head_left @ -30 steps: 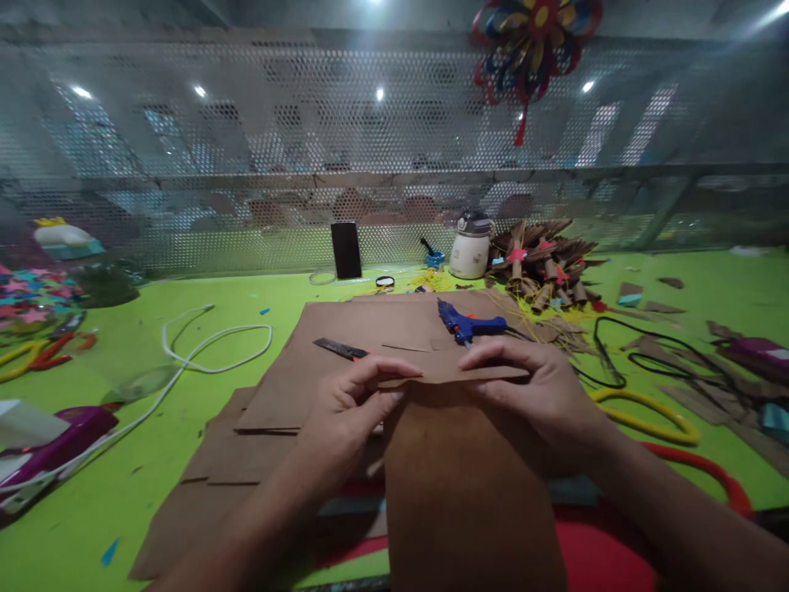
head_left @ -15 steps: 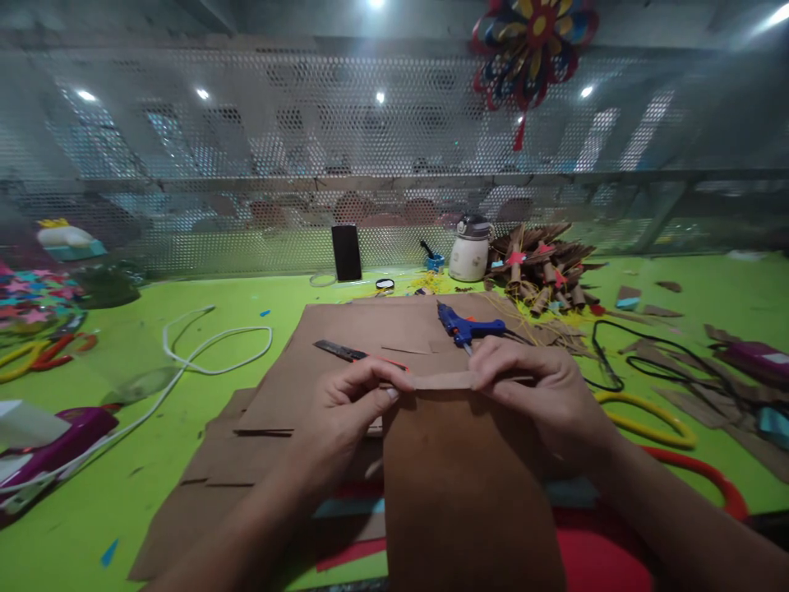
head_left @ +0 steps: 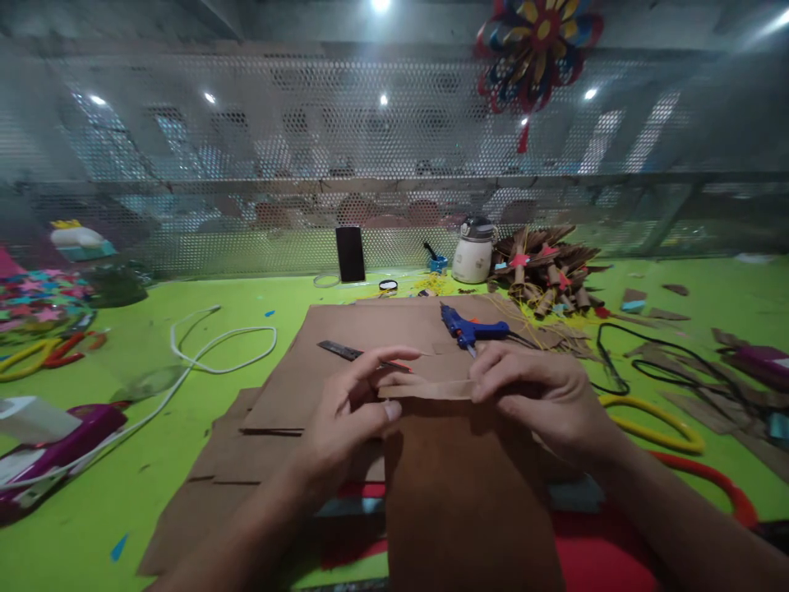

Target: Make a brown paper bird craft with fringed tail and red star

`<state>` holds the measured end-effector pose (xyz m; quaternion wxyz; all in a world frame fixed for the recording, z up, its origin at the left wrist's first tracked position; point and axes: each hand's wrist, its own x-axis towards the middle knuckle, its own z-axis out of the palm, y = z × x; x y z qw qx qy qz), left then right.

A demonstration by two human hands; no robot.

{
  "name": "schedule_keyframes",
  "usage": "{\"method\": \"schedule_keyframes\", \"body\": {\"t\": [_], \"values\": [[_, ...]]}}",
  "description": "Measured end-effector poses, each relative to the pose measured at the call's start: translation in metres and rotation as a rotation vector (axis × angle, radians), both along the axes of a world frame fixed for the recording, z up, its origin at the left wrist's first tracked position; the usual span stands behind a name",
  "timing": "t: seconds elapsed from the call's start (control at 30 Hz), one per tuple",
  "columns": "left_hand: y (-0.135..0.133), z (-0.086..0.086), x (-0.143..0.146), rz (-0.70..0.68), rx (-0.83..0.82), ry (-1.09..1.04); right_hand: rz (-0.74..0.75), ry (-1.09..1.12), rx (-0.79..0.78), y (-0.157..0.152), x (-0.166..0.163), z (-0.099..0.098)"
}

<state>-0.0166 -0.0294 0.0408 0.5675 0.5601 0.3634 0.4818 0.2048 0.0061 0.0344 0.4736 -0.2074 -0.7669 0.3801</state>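
Observation:
A sheet of brown kraft paper [head_left: 465, 493] hangs toward me, its far edge folded over into a narrow strip [head_left: 437, 390]. At the strip's right end my right hand [head_left: 536, 390] is closed, pinching the fold between thumb and fingers. My left hand [head_left: 351, 403] is at the left end, thumb by the fold and index finger lifted away from it; its other fingers are partly hidden. Just beyond the hands lie a black utility knife [head_left: 339, 350] and a blue hot glue gun [head_left: 474, 327], both on stacked brown paper [head_left: 277, 407].
A white cable [head_left: 228, 333] and purple power strip [head_left: 92, 432] lie left. Yellow-handled [head_left: 653, 423] and red-handled loops [head_left: 715, 477] are right. Behind stand a dark upright phone-like slab [head_left: 351, 255], a white jar [head_left: 473, 256] and a pile of brown paper rolls [head_left: 546, 271].
My left index finger has lifted off the fold, and the left fingers have spread apart. My right hand keeps its pinch. The view has shifted slightly.

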Motion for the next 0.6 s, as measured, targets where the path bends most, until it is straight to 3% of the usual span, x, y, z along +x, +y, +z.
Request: {"method": "schedule_keyframes", "body": {"t": [0.23,0.5,0.6], "values": [[0.003,-0.004,0.007,0.023,-0.163,0.227,-0.011,-0.064,0.076,-0.003,-0.007,-0.006],[0.002,-0.002,0.009,0.074,-0.100,0.337,0.133,-0.299,-0.032,0.000,0.004,0.016],[0.000,-0.005,0.013,0.060,-0.099,0.345,0.090,-0.381,-0.073,0.000,0.001,0.018]]}}
